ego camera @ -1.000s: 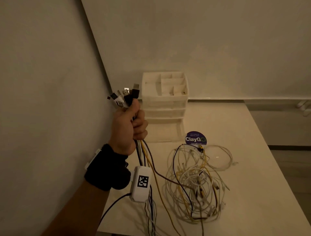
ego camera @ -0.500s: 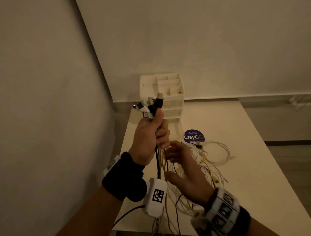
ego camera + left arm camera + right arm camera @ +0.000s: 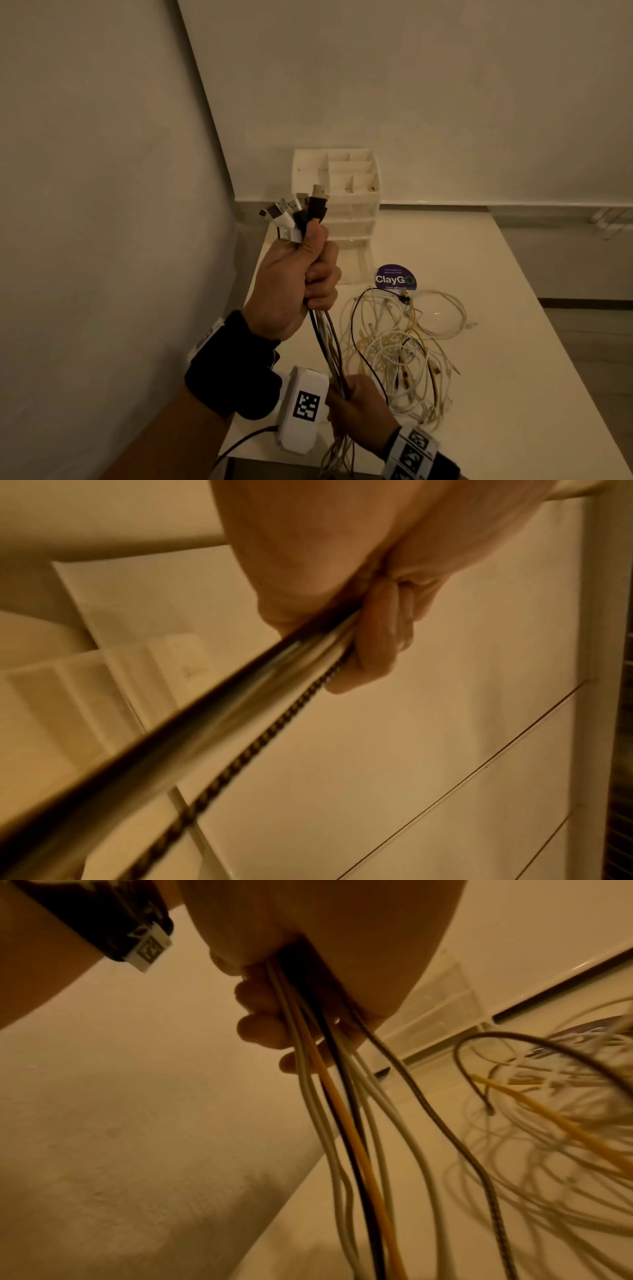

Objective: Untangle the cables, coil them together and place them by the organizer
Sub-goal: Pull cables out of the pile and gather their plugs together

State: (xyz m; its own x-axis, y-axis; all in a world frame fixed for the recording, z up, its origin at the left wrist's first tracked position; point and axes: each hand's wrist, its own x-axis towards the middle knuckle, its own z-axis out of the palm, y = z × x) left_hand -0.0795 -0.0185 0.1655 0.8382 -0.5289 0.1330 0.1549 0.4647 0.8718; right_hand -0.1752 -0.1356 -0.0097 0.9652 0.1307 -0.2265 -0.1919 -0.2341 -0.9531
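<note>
Gripping cables (image 3: 329, 339) | hands: both | head view only: organizer (image 3: 337, 192)

**Three cameras: one overview from above, two close views along the cables**

The head view looks forward and down from above onto the table (image 3: 479, 359) in a wall corner, taking in both hands, the organizer (image 3: 337, 192) and the loose cables (image 3: 404, 342). The left wrist view sits very close under the left hand (image 3: 342, 561), facing along the taut cable bundle (image 3: 219, 704) toward the organizer (image 3: 68, 696), blurred. The right wrist view looks up from below the right hand (image 3: 308, 934), close, along the hanging strands toward the tangle. All three views share the gripped bundle; the head and right wrist views share the tangle.
</note>
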